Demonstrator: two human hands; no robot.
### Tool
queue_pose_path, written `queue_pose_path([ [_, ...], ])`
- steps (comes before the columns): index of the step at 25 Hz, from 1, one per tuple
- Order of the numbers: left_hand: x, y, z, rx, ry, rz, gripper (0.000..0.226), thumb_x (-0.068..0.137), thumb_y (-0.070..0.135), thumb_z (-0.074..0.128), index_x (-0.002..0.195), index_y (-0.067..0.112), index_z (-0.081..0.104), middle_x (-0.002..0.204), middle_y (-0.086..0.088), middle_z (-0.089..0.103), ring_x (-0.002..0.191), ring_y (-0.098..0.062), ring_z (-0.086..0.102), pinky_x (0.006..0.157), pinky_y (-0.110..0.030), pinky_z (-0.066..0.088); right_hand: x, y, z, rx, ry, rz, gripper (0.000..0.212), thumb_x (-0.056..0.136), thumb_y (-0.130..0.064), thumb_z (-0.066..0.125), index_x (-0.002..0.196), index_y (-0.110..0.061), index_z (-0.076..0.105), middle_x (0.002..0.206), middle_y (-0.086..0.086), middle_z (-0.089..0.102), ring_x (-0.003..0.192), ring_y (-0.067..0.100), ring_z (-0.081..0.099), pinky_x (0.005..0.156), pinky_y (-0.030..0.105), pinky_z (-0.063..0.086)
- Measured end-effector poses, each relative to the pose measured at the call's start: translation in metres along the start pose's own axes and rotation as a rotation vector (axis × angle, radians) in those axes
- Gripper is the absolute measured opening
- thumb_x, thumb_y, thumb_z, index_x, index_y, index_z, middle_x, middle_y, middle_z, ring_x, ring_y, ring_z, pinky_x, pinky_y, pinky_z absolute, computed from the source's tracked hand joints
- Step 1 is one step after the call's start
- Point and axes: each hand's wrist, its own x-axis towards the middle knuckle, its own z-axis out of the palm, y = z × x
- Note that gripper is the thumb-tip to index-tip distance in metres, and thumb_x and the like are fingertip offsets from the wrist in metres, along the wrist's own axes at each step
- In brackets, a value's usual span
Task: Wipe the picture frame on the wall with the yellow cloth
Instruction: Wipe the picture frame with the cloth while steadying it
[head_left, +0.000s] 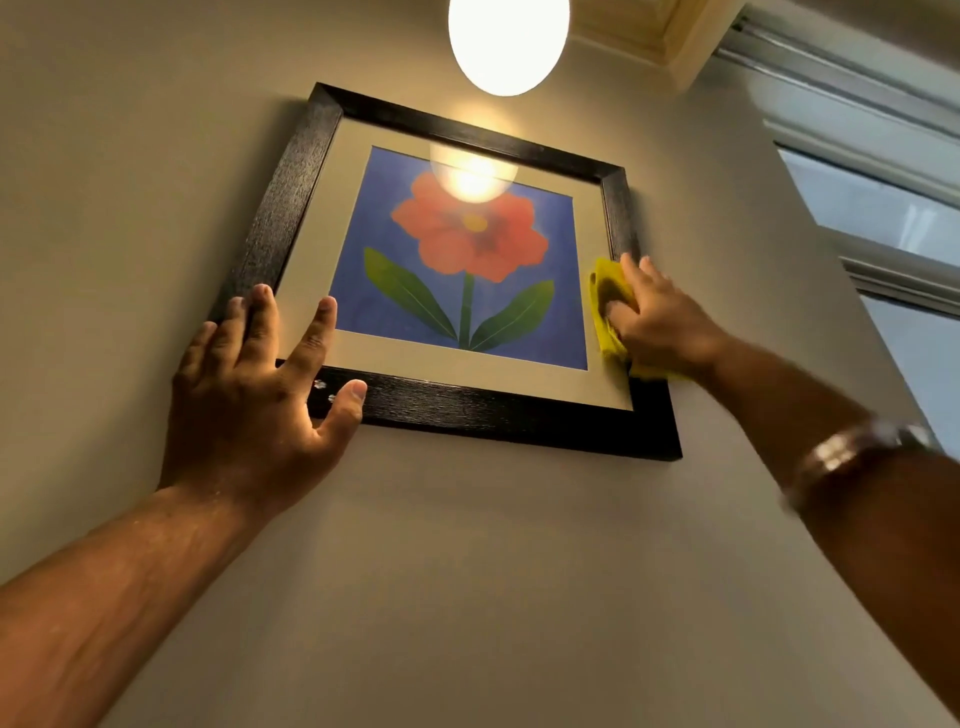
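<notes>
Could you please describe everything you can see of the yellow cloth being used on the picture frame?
The yellow cloth is a bright, soft-looking fabric, bunched and folded rather than spread flat. The right hand presses it against the lower right side of the black picture frame, covering part of the right rail and the mat edge. Most of it is hidden under the palm; a fold sticks out below the hand. The left hand does not touch it.
</notes>
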Motion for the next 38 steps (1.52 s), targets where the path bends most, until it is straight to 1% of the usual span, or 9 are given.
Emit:
queue_pose_path([
  [4, -0.001, 0.002, 0.001, -0.005, -0.016, 0.001, 0.074, 0.082, 0.062, 0.028, 0.151, 0.033, 0.023, 0.156, -0.029, 0.024, 0.144, -0.044, 0.022, 0.117, -0.053, 0.018, -0.136, 0.022, 0.045, 0.023, 0.054, -0.090, 0.067, 0.088, -0.059, 0.023, 0.147, -0.037, 0.002, 0.161, -0.003, 0.005, 0.147, 0.023, 0.002, 0.112, 0.035, 0.008],
  [12, -0.001, -0.001, 0.003, -0.005, -0.002, -0.015, 0.075, 0.083, 0.063, 0.030, 0.151, 0.034, 0.021, 0.157, -0.025, 0.024, 0.145, -0.040, 0.022, 0.117, -0.051, 0.017, 0.048, -0.015, -0.003, -0.012, 0.070, 0.089, 0.065, 0.096, -0.047, 0.030, 0.150, -0.023, 0.001, 0.161, 0.009, -0.002, 0.146, 0.035, 0.000, 0.119, 0.049, 0.007],
  [18, -0.002, -0.001, -0.008, -0.033, -0.136, -0.002, 0.089, 0.081, 0.069, 0.021, 0.153, 0.016, 0.015, 0.161, -0.022, 0.011, 0.149, -0.036, 0.012, 0.121, -0.046, 0.011, -0.100, 0.005, 0.051, -0.016, 0.138, 0.054, 0.063, 0.092, -0.051, 0.027, 0.148, -0.028, 0.008, 0.160, 0.008, 0.009, 0.146, 0.035, 0.006, 0.116, 0.051, 0.014],
  [20, -0.004, -0.018, -0.017, -0.029, -0.213, 0.093, 0.099, 0.081, 0.073, 0.018, 0.153, 0.006, 0.007, 0.162, -0.019, 0.003, 0.150, -0.031, 0.005, 0.123, -0.043, 0.008, -0.121, -0.001, 0.052, -0.011, 0.161, 0.077, 0.060, 0.095, -0.046, 0.031, 0.148, -0.028, 0.009, 0.160, 0.008, 0.010, 0.146, 0.036, 0.007, 0.115, 0.054, 0.017],
  [23, -0.013, -0.067, -0.036, 0.039, -0.288, 0.213, 0.100, 0.081, 0.075, 0.018, 0.152, 0.007, -0.002, 0.162, -0.013, -0.005, 0.151, -0.025, 0.001, 0.123, -0.041, 0.007, -0.123, -0.031, 0.053, -0.064, 0.205, 0.142, 0.059, 0.095, -0.037, 0.038, 0.148, -0.020, 0.018, 0.158, 0.016, 0.018, 0.143, 0.042, 0.013, 0.116, 0.054, 0.019],
  [27, -0.022, -0.092, -0.044, 0.076, -0.343, 0.313, 0.103, 0.079, 0.076, 0.028, 0.153, 0.010, -0.003, 0.163, -0.009, -0.008, 0.151, -0.023, -0.002, 0.123, -0.045, 0.007, -0.137, -0.107, 0.071, -0.094, 0.154, -0.144, 0.058, 0.094, -0.035, 0.042, 0.147, -0.019, 0.024, 0.156, 0.015, 0.023, 0.144, 0.039, 0.017, 0.119, 0.049, 0.015],
  [32, -0.022, -0.093, -0.040, 0.071, -0.307, 0.317, 0.105, 0.077, 0.079, 0.031, 0.154, 0.014, 0.000, 0.164, -0.005, -0.004, 0.150, -0.021, -0.009, 0.121, -0.048, -0.006, -0.129, -0.216, 0.096, -0.110, 0.013, -0.565, 0.058, 0.096, -0.043, 0.033, 0.148, -0.024, 0.016, 0.160, 0.005, 0.013, 0.147, 0.031, 0.006, 0.120, 0.048, 0.008],
  [35, -0.022, -0.095, -0.038, 0.060, -0.304, 0.320, 0.107, 0.076, 0.079, 0.034, 0.154, 0.014, 0.000, 0.164, -0.004, -0.004, 0.150, -0.020, -0.011, 0.121, -0.049, -0.007, -0.150, -0.195, 0.104, -0.236, -0.001, -0.805, 0.056, 0.096, -0.041, 0.035, 0.147, -0.023, 0.022, 0.158, 0.004, 0.016, 0.146, 0.032, 0.009, 0.118, 0.051, 0.011],
  [38, -0.022, -0.096, -0.037, 0.054, -0.295, 0.320, 0.109, 0.075, 0.082, 0.032, 0.154, 0.015, 0.000, 0.164, -0.002, -0.005, 0.150, -0.018, -0.012, 0.121, -0.050, -0.008, -0.132, -0.178, 0.089, -0.269, 0.049, -0.719, 0.056, 0.096, -0.041, 0.033, 0.147, -0.022, 0.023, 0.157, 0.006, 0.021, 0.144, 0.033, 0.019, 0.117, 0.049, 0.025],
])
